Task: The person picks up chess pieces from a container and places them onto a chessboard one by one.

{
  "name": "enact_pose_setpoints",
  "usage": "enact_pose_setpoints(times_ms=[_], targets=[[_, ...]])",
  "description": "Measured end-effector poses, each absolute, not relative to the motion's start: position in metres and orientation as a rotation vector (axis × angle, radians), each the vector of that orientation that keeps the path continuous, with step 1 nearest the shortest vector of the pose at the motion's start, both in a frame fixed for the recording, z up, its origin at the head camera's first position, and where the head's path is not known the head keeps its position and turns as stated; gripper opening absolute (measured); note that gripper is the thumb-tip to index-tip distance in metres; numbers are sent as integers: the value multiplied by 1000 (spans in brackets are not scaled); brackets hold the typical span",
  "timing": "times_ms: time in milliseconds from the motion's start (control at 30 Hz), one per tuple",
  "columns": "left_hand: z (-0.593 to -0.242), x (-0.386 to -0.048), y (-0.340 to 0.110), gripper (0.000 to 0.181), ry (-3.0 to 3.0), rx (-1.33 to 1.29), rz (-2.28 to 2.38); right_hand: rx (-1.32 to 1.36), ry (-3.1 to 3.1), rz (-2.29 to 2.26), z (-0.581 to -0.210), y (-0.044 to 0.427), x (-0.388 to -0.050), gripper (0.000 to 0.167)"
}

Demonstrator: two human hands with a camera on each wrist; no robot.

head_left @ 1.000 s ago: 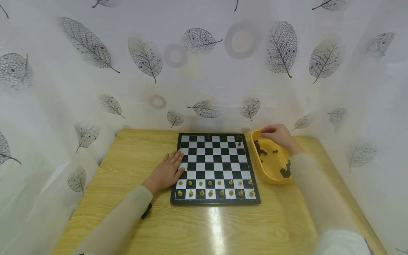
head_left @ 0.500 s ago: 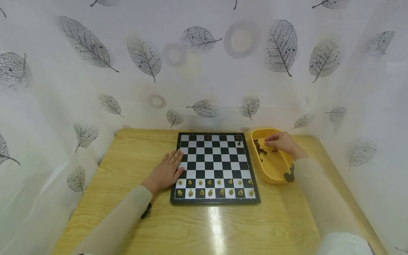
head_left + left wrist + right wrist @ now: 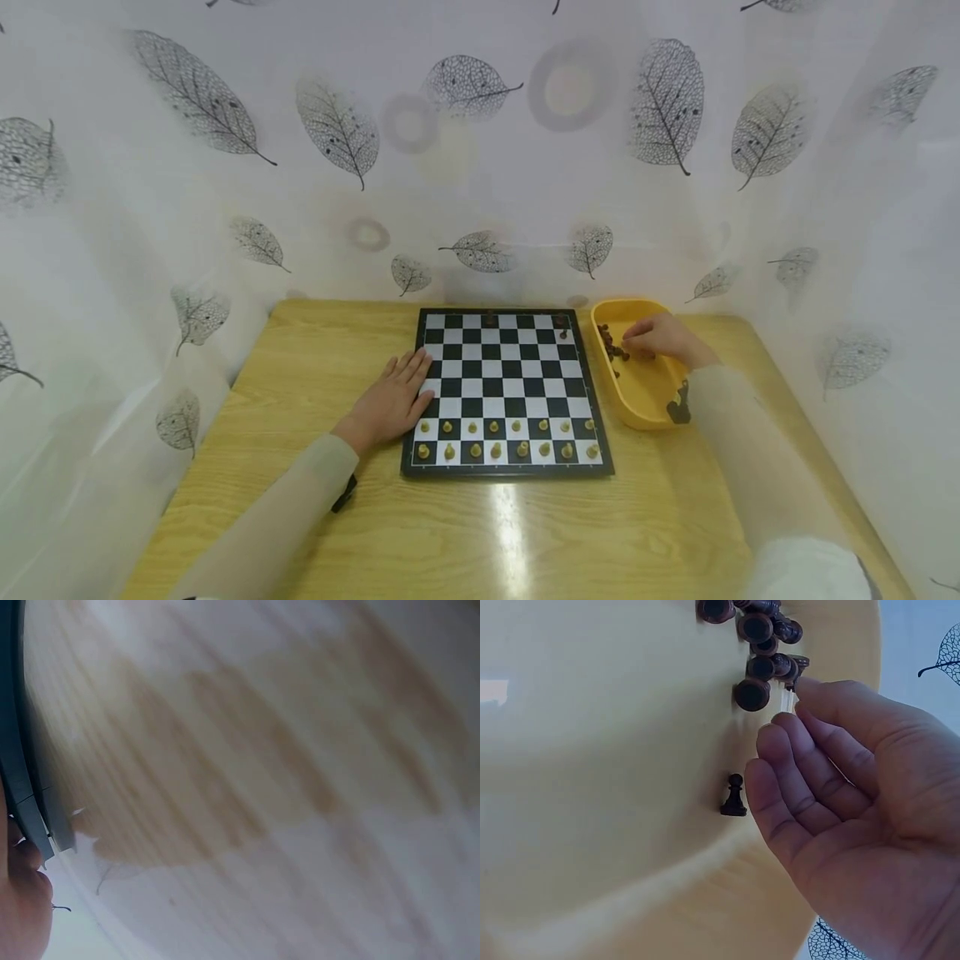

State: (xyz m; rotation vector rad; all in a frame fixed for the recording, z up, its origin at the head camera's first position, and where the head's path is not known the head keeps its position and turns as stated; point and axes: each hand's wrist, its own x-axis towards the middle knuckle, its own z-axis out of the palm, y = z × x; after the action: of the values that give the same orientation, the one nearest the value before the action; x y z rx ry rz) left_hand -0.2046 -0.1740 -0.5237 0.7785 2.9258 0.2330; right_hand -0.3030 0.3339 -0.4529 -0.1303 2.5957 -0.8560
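My left hand (image 3: pixel 387 402) lies flat at the left edge of a black-and-white chessboard (image 3: pixel 513 385), its fingertips over the frame. In the left wrist view, only part of the hand (image 3: pixel 28 907) shows beside the dark board edge (image 3: pixel 22 750). Inside a yellow tray (image 3: pixel 626 408) to the right, my right hand (image 3: pixel 663 340) reaches down with loosely bent fingers. In the right wrist view, the thumb and index fingertips (image 3: pixel 808 688) are close to a heap of dark chess pieces (image 3: pixel 754 628); whether they touch one is unclear. A dark pawn (image 3: pixel 735 796) lies apart below.
Two rows of light chess pieces (image 3: pixel 494 450) stand along the board's near side. At the far side are a few dark pieces, including a small dark piece (image 3: pixel 563 334) at the right. A leaf-patterned curtain (image 3: pixel 480 167) surrounds the wooden table (image 3: pixel 420 533).
My right hand has come down from the tray's far rim toward the dark pieces inside. The left hand stays on the board edge, and the head view has tilted slightly.
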Motion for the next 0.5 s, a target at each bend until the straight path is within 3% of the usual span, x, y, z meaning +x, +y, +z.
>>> enact_pose_setpoints(times_ms=[500], targets=[[-526, -207, -174, 69, 2930, 784, 227, -188, 2638, -691, -460, 332, -311, 28]])
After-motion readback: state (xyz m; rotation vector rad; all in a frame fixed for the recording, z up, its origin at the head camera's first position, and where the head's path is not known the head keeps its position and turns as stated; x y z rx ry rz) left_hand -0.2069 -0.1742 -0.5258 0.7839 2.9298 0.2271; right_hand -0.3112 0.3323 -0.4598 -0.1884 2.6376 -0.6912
